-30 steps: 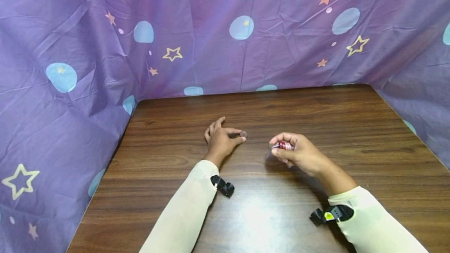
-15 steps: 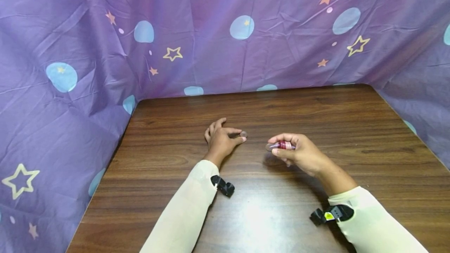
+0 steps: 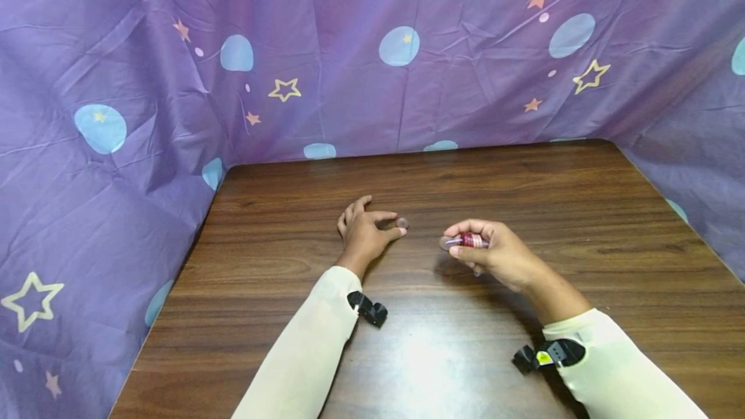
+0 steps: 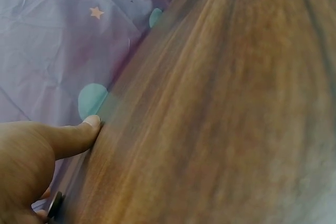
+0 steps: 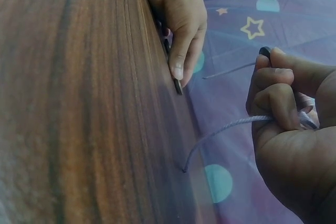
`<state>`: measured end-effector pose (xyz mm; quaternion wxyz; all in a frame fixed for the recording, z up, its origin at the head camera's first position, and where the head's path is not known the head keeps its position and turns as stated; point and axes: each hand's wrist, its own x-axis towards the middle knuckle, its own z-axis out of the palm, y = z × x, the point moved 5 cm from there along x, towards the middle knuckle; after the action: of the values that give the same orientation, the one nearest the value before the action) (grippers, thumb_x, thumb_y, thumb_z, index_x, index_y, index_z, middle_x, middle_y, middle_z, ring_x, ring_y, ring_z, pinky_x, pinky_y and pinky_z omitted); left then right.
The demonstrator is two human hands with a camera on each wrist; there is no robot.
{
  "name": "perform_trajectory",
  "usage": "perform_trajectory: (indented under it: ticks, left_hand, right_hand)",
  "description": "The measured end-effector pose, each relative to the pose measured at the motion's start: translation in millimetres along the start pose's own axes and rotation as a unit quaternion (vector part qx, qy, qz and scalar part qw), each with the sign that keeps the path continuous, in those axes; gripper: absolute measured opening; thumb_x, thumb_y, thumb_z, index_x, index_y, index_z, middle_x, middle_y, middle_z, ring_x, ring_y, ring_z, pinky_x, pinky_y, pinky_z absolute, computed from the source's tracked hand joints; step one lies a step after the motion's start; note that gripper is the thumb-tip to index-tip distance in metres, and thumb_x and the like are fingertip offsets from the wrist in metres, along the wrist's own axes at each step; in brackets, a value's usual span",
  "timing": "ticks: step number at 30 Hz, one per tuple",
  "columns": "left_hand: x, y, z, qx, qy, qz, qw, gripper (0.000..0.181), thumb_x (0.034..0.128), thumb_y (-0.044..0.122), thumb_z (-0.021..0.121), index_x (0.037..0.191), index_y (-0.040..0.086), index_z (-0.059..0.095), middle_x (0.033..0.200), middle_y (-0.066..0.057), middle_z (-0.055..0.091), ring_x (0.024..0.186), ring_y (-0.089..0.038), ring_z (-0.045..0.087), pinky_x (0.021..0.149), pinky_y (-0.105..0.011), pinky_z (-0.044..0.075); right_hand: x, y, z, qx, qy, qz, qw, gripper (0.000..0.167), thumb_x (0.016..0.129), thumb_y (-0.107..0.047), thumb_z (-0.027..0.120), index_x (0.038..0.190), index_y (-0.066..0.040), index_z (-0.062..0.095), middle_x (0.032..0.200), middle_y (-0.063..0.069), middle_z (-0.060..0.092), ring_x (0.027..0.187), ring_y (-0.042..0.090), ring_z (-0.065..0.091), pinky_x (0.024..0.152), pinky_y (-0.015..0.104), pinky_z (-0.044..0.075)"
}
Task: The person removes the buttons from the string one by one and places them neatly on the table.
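Thumb and index finger of my left hand (image 3: 367,235) pinch a small round disc (image 3: 403,222) at the tabletop; a dark disc (image 4: 54,205) shows beside the fingers in the left wrist view. To the right, my right hand (image 3: 503,254) holds a striped red, pink and purple bundle (image 3: 473,240) just above the wood, with another brownish disc (image 3: 445,243) at its left end. In the right wrist view its fingers pinch a dark piece (image 5: 265,52), and a pale twisted cord (image 5: 220,128) hangs out of the curled fingers, which hide most of the bundle.
The brown wood-grain table (image 3: 291,348) lies under both hands. A purple cloth (image 3: 349,11) with stars and dots hangs behind it and at both sides. Both sleeves carry a small black device, one on the left (image 3: 368,308) and one on the right (image 3: 550,355).
The disc at my right fingertips shows more fully and sits slightly farther left than a second ago, with the striped bundle more in sight. My left hand has stayed nearly still.
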<state>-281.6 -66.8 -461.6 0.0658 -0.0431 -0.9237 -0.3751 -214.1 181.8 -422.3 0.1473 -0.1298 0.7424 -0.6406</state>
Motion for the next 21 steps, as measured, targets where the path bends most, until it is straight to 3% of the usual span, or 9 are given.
perform_trajectory:
  ticks: [11, 21]
  left_hand:
    - [-1.9, -3.1, -1.3, -0.041, 0.019, 0.013, 0.9989, 0.046, 0.0816, 0.038, 0.096, 0.124, 0.023, 0.084, 0.172, -0.012, 0.043, 0.160, -0.037, 0.034, 0.133, -0.064, 0.010]
    - [-11.8, 3.3, -5.7, -0.094, 0.041, 0.019, 0.9945, 0.048, 0.0824, 0.031, 0.096, 0.126, 0.017, 0.083, 0.171, -0.014, 0.044, 0.160, -0.041, 0.028, 0.124, -0.071, 0.011]
  right_hand:
    - [0.7, 0, 0, -0.003, 0.005, -0.005, 1.0000, 0.036, 0.098, 0.001, 0.073, 0.131, 0.012, 0.062, 0.095, 0.000, 0.079, 0.064, 0.006, 0.059, 0.052, 0.023, 0.051]
    - [-0.5, 1, 0, -0.008, 0.001, -0.007, 0.9999, 0.038, 0.099, 0.000, 0.072, 0.133, 0.014, 0.061, 0.086, -0.001, 0.073, 0.064, 0.006, 0.058, 0.052, 0.024, 0.051]
